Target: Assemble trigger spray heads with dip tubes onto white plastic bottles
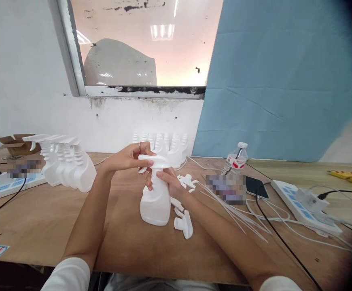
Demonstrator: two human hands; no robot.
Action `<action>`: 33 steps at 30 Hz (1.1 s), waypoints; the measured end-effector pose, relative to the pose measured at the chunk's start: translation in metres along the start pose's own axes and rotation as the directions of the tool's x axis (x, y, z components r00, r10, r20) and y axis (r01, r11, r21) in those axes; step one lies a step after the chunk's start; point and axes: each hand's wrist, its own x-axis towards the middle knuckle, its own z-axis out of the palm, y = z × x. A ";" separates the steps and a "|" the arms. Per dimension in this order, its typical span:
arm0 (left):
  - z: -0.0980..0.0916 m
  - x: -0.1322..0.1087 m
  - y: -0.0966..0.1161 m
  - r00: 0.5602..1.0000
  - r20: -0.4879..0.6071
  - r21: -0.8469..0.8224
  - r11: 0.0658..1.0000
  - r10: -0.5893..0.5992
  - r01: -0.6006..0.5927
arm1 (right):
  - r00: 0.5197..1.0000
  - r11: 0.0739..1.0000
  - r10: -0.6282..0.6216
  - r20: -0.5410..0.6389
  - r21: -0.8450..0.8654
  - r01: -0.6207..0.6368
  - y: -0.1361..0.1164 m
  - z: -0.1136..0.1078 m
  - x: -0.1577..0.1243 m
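Note:
A white spray bottle stands on the table in front of me with a white trigger head on its neck. From the left, my left hand grips the trigger head, thumb along its side and fingers over the top. My right hand is wrapped round the bottle's neck, its fingers showing on the far side. Just right of the bottle lies a loose trigger head, and more white trigger parts lie behind my right wrist.
Assembled spray bottles stand in a row at left, near a power strip and cardboard box. Headless bottles line the wall. At right are thin white tubes, a water bottle, a phone and another power strip.

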 end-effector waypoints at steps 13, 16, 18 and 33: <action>0.000 0.000 0.000 1.000 0.019 -0.007 1.000 0.009 -0.009 | 1.000 1.000 0.003 0.024 0.024 -0.004 0.003 -0.003 0.000; -0.001 0.000 0.000 1.000 0.008 0.002 1.000 0.003 -0.003 | 0.999 0.998 -0.015 0.031 0.067 0.013 0.003 -0.002 0.000; -0.001 0.000 0.000 1.000 0.007 -0.007 1.000 -0.002 0.002 | 1.000 1.000 -0.018 -0.013 0.010 0.018 0.004 -0.002 0.000; -0.003 -0.003 0.004 0.999 0.050 -0.021 1.000 -0.015 0.016 | 0.998 0.998 -0.059 -0.014 -0.020 0.059 0.005 0.003 -0.002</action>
